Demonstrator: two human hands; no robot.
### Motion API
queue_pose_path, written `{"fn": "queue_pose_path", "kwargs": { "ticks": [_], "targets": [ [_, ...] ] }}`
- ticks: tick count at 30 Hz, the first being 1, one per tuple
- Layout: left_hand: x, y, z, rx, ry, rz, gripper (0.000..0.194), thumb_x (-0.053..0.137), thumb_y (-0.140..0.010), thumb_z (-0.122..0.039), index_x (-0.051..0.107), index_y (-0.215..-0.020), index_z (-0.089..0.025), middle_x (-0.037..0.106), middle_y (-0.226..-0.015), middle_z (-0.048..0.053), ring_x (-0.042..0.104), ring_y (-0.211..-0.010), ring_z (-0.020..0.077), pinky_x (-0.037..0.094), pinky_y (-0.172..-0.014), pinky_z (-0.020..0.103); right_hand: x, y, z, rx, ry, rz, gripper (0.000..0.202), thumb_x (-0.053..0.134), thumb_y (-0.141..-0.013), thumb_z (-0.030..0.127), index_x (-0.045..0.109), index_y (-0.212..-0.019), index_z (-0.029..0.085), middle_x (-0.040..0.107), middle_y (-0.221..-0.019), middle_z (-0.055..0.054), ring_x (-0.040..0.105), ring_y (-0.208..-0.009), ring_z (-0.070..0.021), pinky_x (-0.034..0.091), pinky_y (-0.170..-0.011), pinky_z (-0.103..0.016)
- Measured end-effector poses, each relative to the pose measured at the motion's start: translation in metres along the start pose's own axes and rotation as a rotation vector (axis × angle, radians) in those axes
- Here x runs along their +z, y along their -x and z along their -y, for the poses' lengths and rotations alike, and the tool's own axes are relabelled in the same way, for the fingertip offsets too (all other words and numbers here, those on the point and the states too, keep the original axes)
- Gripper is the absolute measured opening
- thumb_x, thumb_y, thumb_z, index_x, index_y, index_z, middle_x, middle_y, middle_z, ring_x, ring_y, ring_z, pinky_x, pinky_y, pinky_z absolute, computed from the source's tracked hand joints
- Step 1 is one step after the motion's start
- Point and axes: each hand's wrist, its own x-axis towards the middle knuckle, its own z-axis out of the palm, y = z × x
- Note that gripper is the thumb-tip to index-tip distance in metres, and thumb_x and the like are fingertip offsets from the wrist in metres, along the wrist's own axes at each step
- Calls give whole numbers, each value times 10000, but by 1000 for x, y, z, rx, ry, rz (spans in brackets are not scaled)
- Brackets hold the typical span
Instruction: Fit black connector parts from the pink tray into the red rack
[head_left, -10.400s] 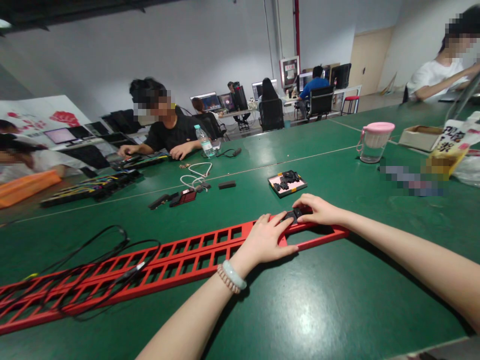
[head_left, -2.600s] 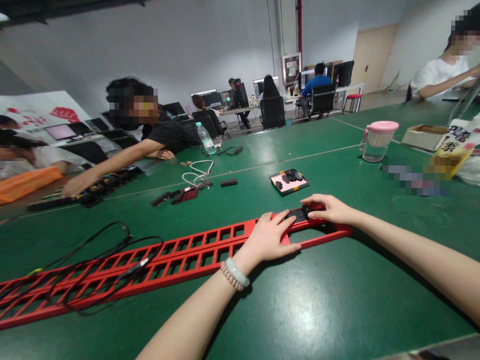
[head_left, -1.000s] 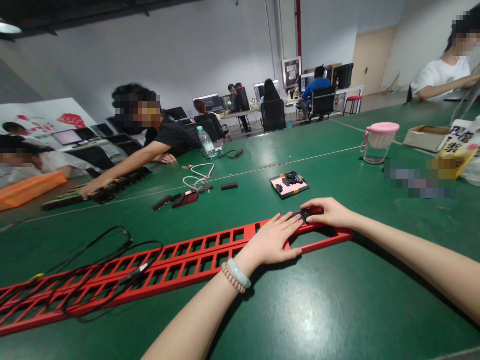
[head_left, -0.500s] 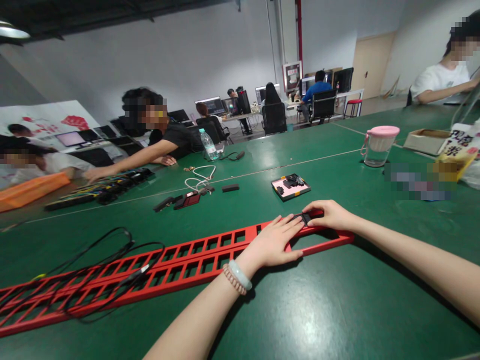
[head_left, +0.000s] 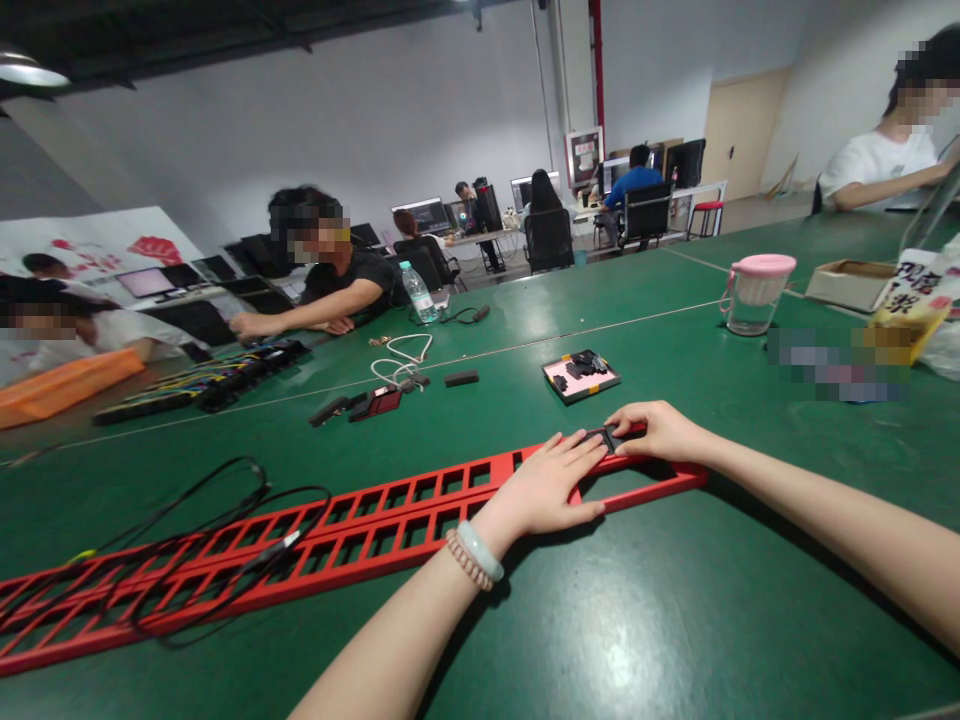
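A long red slotted frame point(head_left: 491, 470) lies slantwise on the green table. My left hand point(head_left: 544, 485) rests flat across it near its right end, fingers stretched out and thumb apart. Under and beside those fingertips is a small black rectangular part point(head_left: 610, 437), set at the far rail of the frame. My right hand point(head_left: 664, 432) has thumb and index finger closed on the right side of this black part. Left fingers hide some of the part. Black cables point(head_left: 259, 490) lie looped over the left half of the frame.
Beyond the frame sits a shallow tray point(head_left: 568, 395) with small black pieces. Dark modules point(head_left: 375, 403) and a white cable lie left of it. A pink-lidded jug point(head_left: 752, 300), a cardboard box point(head_left: 847, 287) and a water bottle point(head_left: 417, 293) stand farther off. Co-workers sit around the table.
Both my hands keep their places on the frame and the black part. Across the table, the co-worker in black has drawn an outstretched arm back from the cable bundle.
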Motion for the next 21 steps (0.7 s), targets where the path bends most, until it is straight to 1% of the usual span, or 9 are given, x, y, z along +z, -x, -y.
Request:
{"fn": "queue_pose_path", "kwargs": {
  "ticks": [5, 9, 21],
  "targets": [
    [0, -1, -1, 5, -8, -4, 680, 440, -828, -564, 228, -1392, -249, 227, -1450, 33, 178, -1342, 228, 132, -1097, 431, 0, 0, -2, -27, 29, -2, 88, 657, -637, 217, 642, -712, 172, 663, -973, -53, 616, -892, -194, 465, -833, -325],
    [0, -1, 0, -1, -7, 2, 676, 451, -823, -559, 238, -1388, -255, 232, -1449, 28, 183, -1340, 234, 140, -1093, 436, 0, 0, -1, -24, 33, 0, 86, 657, -632, 222, 653, -705, 177, 667, -969, -50, 618, -892, -201, 465, -833, -328],
    [1, -1, 1, -1, -7, 7, 686, 421, -828, -581, 226, -1393, -244, 217, -1454, 28, 164, -1346, 224, 121, -1100, 421, -1, 0, 1, -66, 99, 6, 90, 649, -657, 247, 670, -716, 183, 669, -983, -57, 614, -908, -207, 459, -832, -326]
  ]
}}
